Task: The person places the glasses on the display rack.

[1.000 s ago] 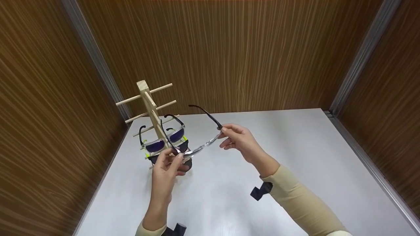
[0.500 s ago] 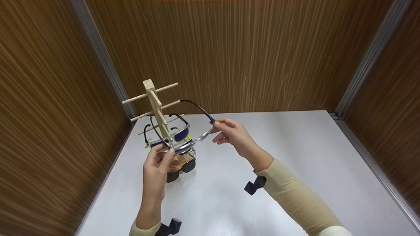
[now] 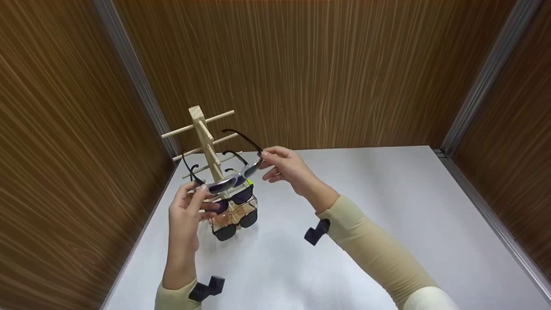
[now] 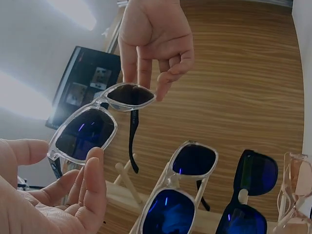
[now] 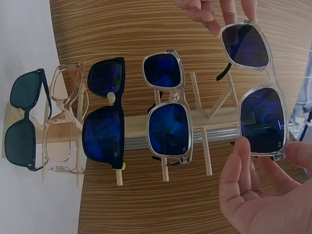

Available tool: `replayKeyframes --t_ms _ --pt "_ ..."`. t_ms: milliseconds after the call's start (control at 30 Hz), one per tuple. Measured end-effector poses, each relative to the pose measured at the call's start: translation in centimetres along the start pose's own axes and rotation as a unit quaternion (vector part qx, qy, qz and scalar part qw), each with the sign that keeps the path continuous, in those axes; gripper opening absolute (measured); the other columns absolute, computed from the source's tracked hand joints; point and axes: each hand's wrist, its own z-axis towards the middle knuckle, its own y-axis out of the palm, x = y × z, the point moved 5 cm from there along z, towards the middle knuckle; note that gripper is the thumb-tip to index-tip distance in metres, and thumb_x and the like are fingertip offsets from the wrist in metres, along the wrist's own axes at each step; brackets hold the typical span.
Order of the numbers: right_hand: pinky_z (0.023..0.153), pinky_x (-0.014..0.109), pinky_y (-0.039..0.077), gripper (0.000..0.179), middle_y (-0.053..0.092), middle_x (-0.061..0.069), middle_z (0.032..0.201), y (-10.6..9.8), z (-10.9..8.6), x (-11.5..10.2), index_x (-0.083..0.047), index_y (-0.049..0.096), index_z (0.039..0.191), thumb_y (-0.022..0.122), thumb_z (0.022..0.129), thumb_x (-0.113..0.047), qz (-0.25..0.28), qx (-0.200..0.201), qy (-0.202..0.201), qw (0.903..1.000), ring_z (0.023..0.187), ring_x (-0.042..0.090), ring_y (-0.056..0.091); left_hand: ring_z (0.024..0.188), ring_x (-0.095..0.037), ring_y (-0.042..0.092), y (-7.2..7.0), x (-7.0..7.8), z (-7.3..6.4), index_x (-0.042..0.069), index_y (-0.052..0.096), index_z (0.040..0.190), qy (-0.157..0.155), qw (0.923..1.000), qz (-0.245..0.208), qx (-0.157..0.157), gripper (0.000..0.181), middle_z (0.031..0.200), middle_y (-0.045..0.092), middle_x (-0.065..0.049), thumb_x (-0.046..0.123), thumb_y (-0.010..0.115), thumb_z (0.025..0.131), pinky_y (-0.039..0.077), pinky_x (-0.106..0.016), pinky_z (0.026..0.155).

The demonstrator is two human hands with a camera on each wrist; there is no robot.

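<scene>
A pair of clear-framed sunglasses (image 3: pixel 222 186) with dark blue lenses and black temples is held level between both hands, temples unfolded toward the wooden stand. My left hand (image 3: pixel 185 211) pinches one end of the frame by the hinge, thumb in front. At the other end, my right hand (image 3: pixel 286 168) pinches the opposite hinge corner. In the head view these sunglasses partly cover the wooden display stand (image 3: pixel 202 133). The right wrist view has them beside the upper pegs, above a similar clear-framed pair (image 5: pixel 168 129) on the stand.
Lower on the stand hang black sunglasses (image 5: pixel 103 131), a peach-tinted pair (image 5: pixel 59 141) and a dark-lensed pair (image 5: pixel 20 144). Bare pegs (image 3: pixel 219 115) stick out near the top. The stand is on a white table (image 3: pixel 344 215), with wood-grain walls (image 3: pixel 327 73) around.
Both hands have carried the sunglasses leftward and somewhat up, nearer the stand. Their lenses now face the head camera more. The grip of both hands looks the same.
</scene>
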Motion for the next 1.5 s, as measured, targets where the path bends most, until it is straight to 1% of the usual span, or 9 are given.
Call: replayKeyframes --t_ms 167,300,533,767,900,1000,1200,1400,1500 --pt "0.062 0.03 0.053 0.028 0.063 0.018 0.096 1.1 1.0 -0.8 -0.004 0.06 0.113 0.057 0.094 -0.024 -0.01 -0.001 0.006 0.9999 0.063 0.019 0.064 0.067 -0.021 0.063 -1.0 0.8 0.9 0.0 0.054 0.114 0.005 0.9997 0.018 0.018 0.028 0.086 0.057 -0.014 0.021 0.054 0.095 0.054 -0.031 0.06" --pt "0.063 0.03 0.053 0.027 0.064 0.017 0.095 2.1 2.1 -1.4 -0.007 0.061 0.112 0.057 0.094 -0.026 -0.015 0.002 0.014 0.9998 0.064 0.02 0.064 0.067 -0.02 0.064 -1.8 1.3 1.7 0.003 0.054 0.114 0.005 0.9991 0.026 0.033 0.029 0.086 0.058 -0.013 0.025 0.054 0.095 0.054 -0.03 0.06" --pt "0.061 0.03 0.053 0.03 0.064 0.015 0.095 3.2 3.6 -1.8 -0.007 0.06 0.116 0.056 0.094 -0.028 -0.024 0.004 0.03 0.9993 0.064 0.02 0.065 0.063 -0.019 0.064 -2.7 1.5 3.1 0.007 0.055 0.11 -0.006 0.9981 0.029 0.055 0.025 0.084 0.059 -0.011 0.027 0.053 0.095 0.053 -0.028 0.057" --pt "0.057 0.028 0.052 0.028 0.064 0.012 0.09 3.2 4.6 -1.5 -0.009 0.061 0.111 0.058 0.093 -0.029 -0.021 0.022 0.032 0.999 0.061 0.02 0.064 0.064 -0.021 0.064 -2.8 1.2 4.5 0.006 0.055 0.111 -0.018 0.9986 0.028 0.041 0.029 0.086 0.058 -0.011 0.03 0.054 0.095 0.053 -0.028 0.057" --pt "0.056 0.028 0.051 0.029 0.064 0.018 0.097 3.6 5.1 -1.1 -0.008 0.06 0.112 0.058 0.093 -0.03 -0.022 0.024 0.036 0.9988 0.059 0.018 0.062 0.065 -0.022 0.064 -3.2 0.7 5.0 0.007 0.056 0.11 -0.026 0.9982 0.029 0.046 0.029 0.088 0.057 -0.013 0.031 0.053 0.095 0.053 -0.028 0.058" --pt "0.056 0.027 0.051 0.03 0.064 0.021 0.101 3.9 5.3 -0.8 -0.007 0.06 0.112 0.057 0.093 -0.03 -0.028 0.026 0.04 0.9985 0.058 0.017 0.061 0.066 -0.021 0.064 -3.5 0.3 5.2 0.007 0.055 0.111 -0.037 0.9976 0.033 0.049 0.03 0.089 0.057 -0.013 0.032 0.052 0.095 0.054 -0.028 0.059" --pt "0.055 0.027 0.051 0.03 0.065 0.019 0.099 3.9 5.5 -0.3 -0.007 0.059 0.112 0.057 0.093 -0.03 -0.035 0.032 0.053 0.9975 0.059 0.018 0.062 0.067 -0.021 0.064 -3.7 -0.2 5.6 0.005 0.054 0.112 -0.045 0.9974 0.041 0.039 0.032 0.089 0.058 -0.012 0.032 0.051 0.096 0.053 -0.027 0.059" --pt "0.059 0.029 0.052 0.03 0.064 0.021 0.103 3.4 5.5 0.3 -0.006 0.059 0.113 0.056 0.094 -0.029 -0.024 0.027 0.069 0.9969 0.062 0.019 0.063 0.067 -0.02 0.064 -3.6 -0.6 5.9 0.007 0.055 0.11 -0.063 0.9965 0.041 0.035 0.03 0.089 0.058 -0.011 0.032 0.051 0.096 0.053 -0.028 0.06" --pt "0.059 0.029 0.052 0.031 0.065 0.018 0.099 3.0 5.4 0.5 -0.006 0.058 0.114 0.057 0.093 -0.028 -0.011 0.026 0.071 0.9971 0.062 0.018 0.064 0.067 -0.02 0.064 -3.5 -0.9 6.0 0.007 0.055 0.11 -0.066 0.9967 0.034 0.033 0.029 0.088 0.06 -0.011 0.032 0.051 0.096 0.053 -0.028 0.059"
